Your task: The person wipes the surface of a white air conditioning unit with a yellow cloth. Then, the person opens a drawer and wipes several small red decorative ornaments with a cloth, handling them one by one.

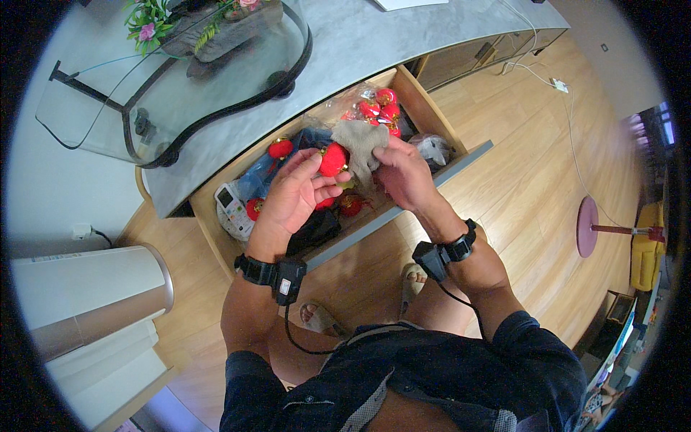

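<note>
Over an open wooden drawer point(432, 110), my left hand point(294, 191) holds a small red lantern ornament point(333, 160) between thumb and fingers. A grey-beige cloth point(359, 141) is pinched in my right hand point(406, 171), its edge close beside the ornament. In the drawer, more red ornaments lie in clear plastic point(382, 108) at the far right, and another red ornament point(280, 148) rests on blue plastic at the left. A white remote control point(232, 208) lies near the drawer's left side. Below my hands are further red ornaments point(351, 205) and a black item point(313, 232), partly hidden.
A glass tank point(227, 108) with dark edging, driftwood and artificial flowers stands on the grey cabinet top point(351, 43). A white cylindrical appliance point(97, 286) is at the left. To the right, a cable with a power strip point(560, 85) and a round-based stand point(587, 227) are on the wood floor.
</note>
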Tool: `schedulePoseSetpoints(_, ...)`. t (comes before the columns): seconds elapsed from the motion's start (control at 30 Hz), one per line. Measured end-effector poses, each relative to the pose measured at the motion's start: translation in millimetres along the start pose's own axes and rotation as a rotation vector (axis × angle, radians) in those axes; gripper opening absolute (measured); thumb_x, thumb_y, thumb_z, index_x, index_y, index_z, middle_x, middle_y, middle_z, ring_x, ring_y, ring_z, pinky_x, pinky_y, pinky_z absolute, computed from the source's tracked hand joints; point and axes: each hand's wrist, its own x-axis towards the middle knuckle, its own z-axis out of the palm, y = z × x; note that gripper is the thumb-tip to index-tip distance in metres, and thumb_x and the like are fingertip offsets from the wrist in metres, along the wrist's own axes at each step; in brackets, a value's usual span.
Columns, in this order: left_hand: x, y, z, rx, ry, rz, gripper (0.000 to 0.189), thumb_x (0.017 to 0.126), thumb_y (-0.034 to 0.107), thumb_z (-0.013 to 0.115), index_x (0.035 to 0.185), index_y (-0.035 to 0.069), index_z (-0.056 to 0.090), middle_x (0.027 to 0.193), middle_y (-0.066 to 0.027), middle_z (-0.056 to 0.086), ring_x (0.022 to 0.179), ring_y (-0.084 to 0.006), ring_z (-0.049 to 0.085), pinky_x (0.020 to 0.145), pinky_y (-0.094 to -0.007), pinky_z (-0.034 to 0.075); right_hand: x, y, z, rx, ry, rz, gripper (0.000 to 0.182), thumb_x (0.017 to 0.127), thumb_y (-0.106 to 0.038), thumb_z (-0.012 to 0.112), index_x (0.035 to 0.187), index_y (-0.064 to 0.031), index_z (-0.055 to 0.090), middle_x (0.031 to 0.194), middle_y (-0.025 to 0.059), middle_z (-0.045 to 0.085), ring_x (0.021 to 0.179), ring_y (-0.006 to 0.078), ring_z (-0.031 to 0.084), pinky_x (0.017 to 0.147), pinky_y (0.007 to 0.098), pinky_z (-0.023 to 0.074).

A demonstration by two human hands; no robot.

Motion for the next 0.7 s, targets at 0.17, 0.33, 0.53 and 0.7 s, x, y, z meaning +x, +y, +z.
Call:
schedulePoseSetpoints(0.17, -3, 4, 9, -0.019, -0.040, 0.021, 0.029, 0.104, 0.021, 0.059, 0.127, 0.005, 0.056, 0.116, -0.0127, 0.068, 0.098, -0.0267, 0.071, 0.078, -0.0378, 0.061, -10, -2, -4, -0.542, -0.194, -0.159, 0.029, 0.095, -0.014, 0.069, 0.122, -0.0037, 0.067, 0.109, 0.0060, 0.069, 0.097, 0.0186, 0.065, 0.092, 0.0321, 0.0508)
schedulePoseSetpoints(0.33, -6, -6, 17, 0.076, -0.069, 0.040, 0.032, 0.105, 0.018, 0.057, 0.133, 0.003, 0.055, 0.119, -0.0103, 0.065, 0.101, -0.0200, 0.067, 0.083, -0.0386, 0.060, -4, 8, 12, -0.773, -0.188, -0.369, 0.032, 0.093, -0.019, 0.073, 0.121, -0.0056, 0.066, 0.115, 0.0081, 0.062, 0.104, 0.0172, 0.060, 0.089, 0.0328, 0.0504)
schedulePoseSetpoints(0.53, -6, -11, 21, 0.141, -0.086, -0.003, 0.033, 0.105, 0.016, 0.057, 0.134, 0.001, 0.055, 0.120, -0.0116, 0.065, 0.102, -0.0218, 0.067, 0.087, -0.0394, 0.059, -2, 6, 12, -0.680, -0.055, -0.267, 0.028, 0.095, -0.019, 0.071, 0.117, -0.0031, 0.066, 0.104, 0.0053, 0.069, 0.096, 0.0139, 0.062, 0.085, 0.0313, 0.0523)
schedulePoseSetpoints(0.7, -6, -15, 21, 0.110, -0.086, -0.057, 0.037, 0.105, 0.018, 0.056, 0.136, -0.002, 0.054, 0.123, -0.0153, 0.065, 0.102, -0.0257, 0.069, 0.085, -0.0397, 0.059, 6, 13, 2, -0.631, 0.153, -0.268, 0.021, 0.099, -0.017, 0.067, 0.114, -0.0021, 0.066, 0.098, 0.0039, 0.070, 0.089, 0.0123, 0.064, 0.079, 0.0308, 0.0543)
